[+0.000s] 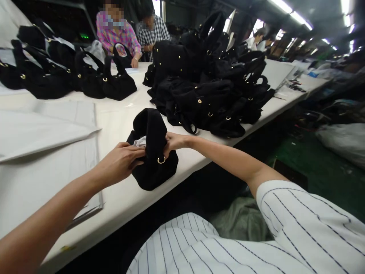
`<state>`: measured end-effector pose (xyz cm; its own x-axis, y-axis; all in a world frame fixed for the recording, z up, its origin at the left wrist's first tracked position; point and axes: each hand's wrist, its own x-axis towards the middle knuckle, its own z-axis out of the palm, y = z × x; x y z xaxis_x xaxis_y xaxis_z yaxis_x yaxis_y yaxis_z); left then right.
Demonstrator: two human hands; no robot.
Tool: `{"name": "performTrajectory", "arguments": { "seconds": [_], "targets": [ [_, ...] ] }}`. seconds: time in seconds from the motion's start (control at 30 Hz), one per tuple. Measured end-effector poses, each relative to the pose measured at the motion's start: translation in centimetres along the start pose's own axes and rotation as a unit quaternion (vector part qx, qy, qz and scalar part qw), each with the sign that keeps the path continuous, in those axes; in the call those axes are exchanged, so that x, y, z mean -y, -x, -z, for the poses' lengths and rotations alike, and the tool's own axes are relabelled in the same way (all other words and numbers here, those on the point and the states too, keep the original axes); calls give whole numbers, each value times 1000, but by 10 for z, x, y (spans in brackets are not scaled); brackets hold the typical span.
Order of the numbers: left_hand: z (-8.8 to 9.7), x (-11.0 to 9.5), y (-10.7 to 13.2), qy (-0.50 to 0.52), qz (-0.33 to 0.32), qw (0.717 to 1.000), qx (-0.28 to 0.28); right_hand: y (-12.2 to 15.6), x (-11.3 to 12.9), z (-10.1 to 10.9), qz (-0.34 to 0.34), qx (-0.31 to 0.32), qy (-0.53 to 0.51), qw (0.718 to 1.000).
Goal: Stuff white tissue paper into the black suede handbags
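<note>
A small black fabric handbag (154, 173) with a gold ring stands near the front edge of the white table (119, 118). My left hand (121, 161) grips its left side, fingers curled against the cloth. My right hand (172, 141) pinches the bag's right side by the handle, which arches up over the bag. White paper stuffing (140, 141) shows inside the bag's opening.
A big heap of black handbags (208, 83) lies behind and to the right. A row of finished bags (57, 72) stands at the far left. Stacked white paper sheets (42, 129) lie on the left. Two people sit at the far end of the table.
</note>
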<state>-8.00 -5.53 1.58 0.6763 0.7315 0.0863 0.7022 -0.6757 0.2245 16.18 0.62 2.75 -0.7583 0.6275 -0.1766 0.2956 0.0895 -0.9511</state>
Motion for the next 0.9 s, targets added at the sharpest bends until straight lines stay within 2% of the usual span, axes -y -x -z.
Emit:
{"name": "performTrajectory", "arguments": {
  "seconds": [0.13, 0.27, 0.37, 0.43, 0.47, 0.57, 0.63, 0.7, 0.77, 0.83, 0.9],
  "targets": [
    [-3, 1, 10, 8, 8, 1000, 9, -7, -5, -1, 37, 3, -28, 999],
    [-4, 0, 23, 22, 72, 997, 4, -14, -8, -2, 103, 32, -64, 992],
    [-9, -6, 34, 64, 98, 993, 12, -11, -5, -6, 137, 57, -95, 984],
    [-13, -13, 40, 95, 97, 991, -3, -7, -4, -11, 156, 51, -103, 981],
    [-14, -17, 43, 97, 90, 991, -29, -5, -4, -14, 166, 38, -106, 980],
    [-10, -28, 45, 40, 61, 986, -152, -3, -12, -21, 194, -41, -117, 973],
    [-1, -31, 41, 0, 75, 976, -202, -5, -19, -25, 196, -100, -131, 967],
    [8, -29, 32, 2, 126, 974, -186, -7, -24, -28, 186, -137, -144, 962],
    [16, -25, 22, 18, 167, 976, -137, -9, -25, -31, 177, -152, -135, 963],
    [21, -22, 12, 19, 194, 976, -101, -10, -25, -32, 178, -177, -93, 964],
    [23, -21, 5, 23, 224, 969, -101, -11, -24, -33, 172, -232, -31, 957]
  ]
}}
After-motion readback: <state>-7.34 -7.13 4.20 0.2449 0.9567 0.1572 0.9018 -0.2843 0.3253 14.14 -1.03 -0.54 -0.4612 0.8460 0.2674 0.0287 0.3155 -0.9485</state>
